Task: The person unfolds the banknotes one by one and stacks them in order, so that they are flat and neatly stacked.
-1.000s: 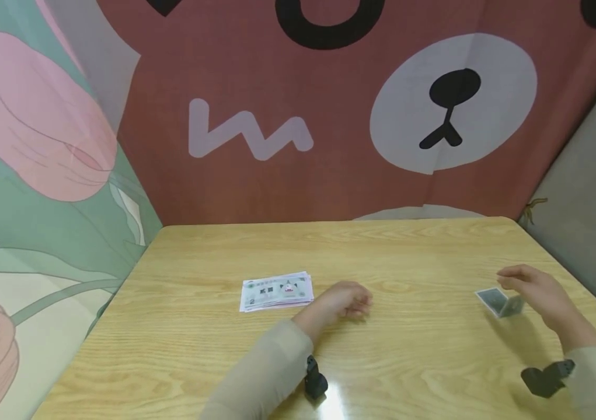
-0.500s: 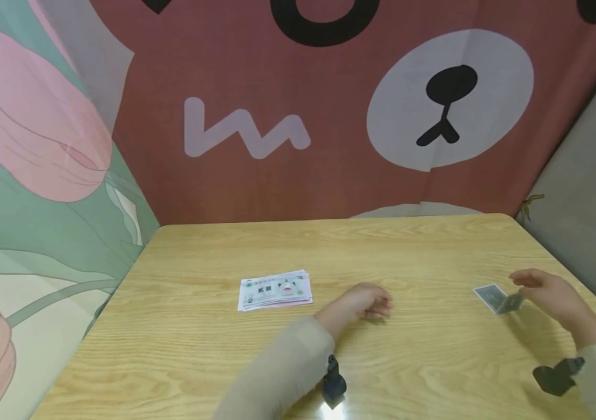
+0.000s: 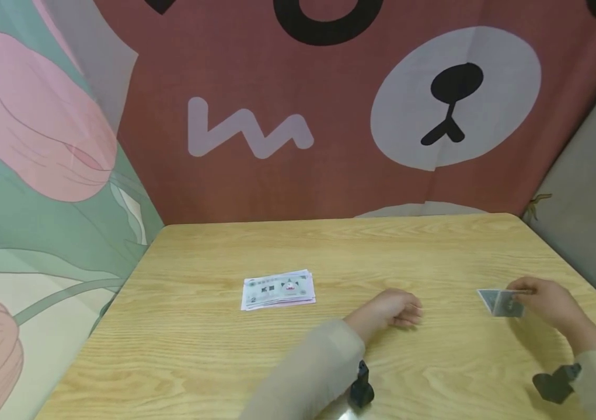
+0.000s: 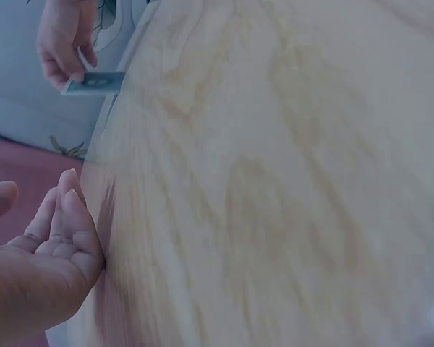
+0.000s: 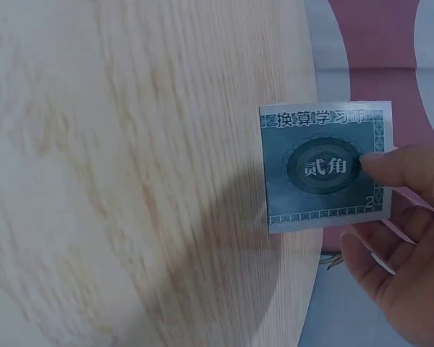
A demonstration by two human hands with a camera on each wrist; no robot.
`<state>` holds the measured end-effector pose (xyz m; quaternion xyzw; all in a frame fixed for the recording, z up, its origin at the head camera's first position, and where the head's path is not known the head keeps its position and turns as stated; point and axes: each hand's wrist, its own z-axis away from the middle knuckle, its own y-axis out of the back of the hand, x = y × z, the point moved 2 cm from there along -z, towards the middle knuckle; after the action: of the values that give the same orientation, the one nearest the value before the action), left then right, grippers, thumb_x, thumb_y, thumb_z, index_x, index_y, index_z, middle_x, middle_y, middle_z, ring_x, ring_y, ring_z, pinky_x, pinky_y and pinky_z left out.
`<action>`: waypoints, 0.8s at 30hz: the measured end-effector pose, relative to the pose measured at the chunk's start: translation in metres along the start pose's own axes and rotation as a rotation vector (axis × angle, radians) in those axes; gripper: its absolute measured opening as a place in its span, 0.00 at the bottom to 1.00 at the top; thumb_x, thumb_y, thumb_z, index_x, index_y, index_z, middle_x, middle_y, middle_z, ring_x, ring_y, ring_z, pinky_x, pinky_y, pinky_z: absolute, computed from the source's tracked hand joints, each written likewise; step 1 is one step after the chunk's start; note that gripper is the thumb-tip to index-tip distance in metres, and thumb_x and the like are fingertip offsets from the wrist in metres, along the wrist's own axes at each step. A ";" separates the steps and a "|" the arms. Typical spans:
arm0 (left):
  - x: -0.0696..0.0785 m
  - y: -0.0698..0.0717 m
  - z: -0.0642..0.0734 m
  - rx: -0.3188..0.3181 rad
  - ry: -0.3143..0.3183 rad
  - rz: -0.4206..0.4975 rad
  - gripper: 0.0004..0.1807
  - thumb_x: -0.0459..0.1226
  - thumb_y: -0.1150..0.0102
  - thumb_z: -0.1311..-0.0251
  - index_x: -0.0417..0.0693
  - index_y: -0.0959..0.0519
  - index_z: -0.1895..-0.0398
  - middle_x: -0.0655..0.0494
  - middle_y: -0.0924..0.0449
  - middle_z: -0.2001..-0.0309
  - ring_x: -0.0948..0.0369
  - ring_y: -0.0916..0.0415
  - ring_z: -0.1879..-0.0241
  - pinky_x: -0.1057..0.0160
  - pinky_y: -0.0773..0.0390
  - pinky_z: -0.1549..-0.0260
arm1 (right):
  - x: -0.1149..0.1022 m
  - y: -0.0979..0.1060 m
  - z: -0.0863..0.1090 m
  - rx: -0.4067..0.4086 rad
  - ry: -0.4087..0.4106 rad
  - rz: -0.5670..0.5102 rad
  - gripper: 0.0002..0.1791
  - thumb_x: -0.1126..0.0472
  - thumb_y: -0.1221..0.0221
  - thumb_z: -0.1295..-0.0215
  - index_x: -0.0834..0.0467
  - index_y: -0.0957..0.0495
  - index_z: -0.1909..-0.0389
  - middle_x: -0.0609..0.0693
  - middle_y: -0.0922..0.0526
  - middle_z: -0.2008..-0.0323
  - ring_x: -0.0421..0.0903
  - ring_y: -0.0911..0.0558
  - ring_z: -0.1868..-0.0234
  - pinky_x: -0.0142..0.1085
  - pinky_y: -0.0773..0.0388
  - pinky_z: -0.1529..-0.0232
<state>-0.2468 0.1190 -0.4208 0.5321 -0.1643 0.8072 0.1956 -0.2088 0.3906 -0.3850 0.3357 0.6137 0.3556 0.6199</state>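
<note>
My right hand pinches a folded play banknote near the table's right side. In the right wrist view, the thumb lies on the front of the greenish note, which bears Chinese characters and a 2, with the other fingers behind it. The left wrist view also catches this note in the right hand. My left hand hovers or rests low over the middle of the table, its fingers loosely curled around nothing. Its palm faces sideways in the left wrist view.
A stack of play banknotes lies left of centre on the wooden table. Behind the table hangs a reddish-brown cloth with a bear pattern. Black wrist cameras sit at both sleeves.
My left hand has slid right across the table, away from the stack. My right hand has come down onto the folded note and now pinches it; the note's folded part has turned slightly.
</note>
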 end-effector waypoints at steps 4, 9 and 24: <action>0.001 -0.009 -0.001 -0.040 -0.008 0.006 0.09 0.34 0.51 0.45 0.39 0.25 0.65 0.47 0.21 0.69 0.51 0.23 0.66 0.61 0.24 0.68 | -0.003 -0.004 0.002 0.004 -0.016 -0.019 0.20 0.55 0.54 0.37 0.70 0.31 0.58 0.70 0.28 0.60 0.64 0.29 0.61 0.46 0.30 0.72; 0.001 -0.019 -0.005 -0.084 -0.034 0.022 0.11 0.34 0.53 0.43 0.37 0.26 0.61 0.44 0.22 0.66 0.49 0.24 0.64 0.58 0.25 0.65 | -0.010 -0.010 0.003 0.036 0.012 -0.070 0.21 0.54 0.55 0.36 0.71 0.32 0.57 0.70 0.30 0.58 0.65 0.32 0.58 0.49 0.31 0.69; 0.003 -0.041 -0.013 -0.129 -0.090 0.036 0.23 0.33 0.48 0.47 0.34 0.36 0.47 0.46 0.24 0.62 0.50 0.25 0.64 0.58 0.25 0.64 | -0.047 -0.020 0.005 0.099 0.091 -0.236 0.16 0.60 0.56 0.35 0.71 0.33 0.57 0.53 0.25 0.67 0.33 0.28 0.72 0.34 0.26 0.73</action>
<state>-0.2378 0.1613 -0.4202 0.5509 -0.2342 0.7738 0.2073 -0.2027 0.3402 -0.3774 0.2749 0.6932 0.2643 0.6116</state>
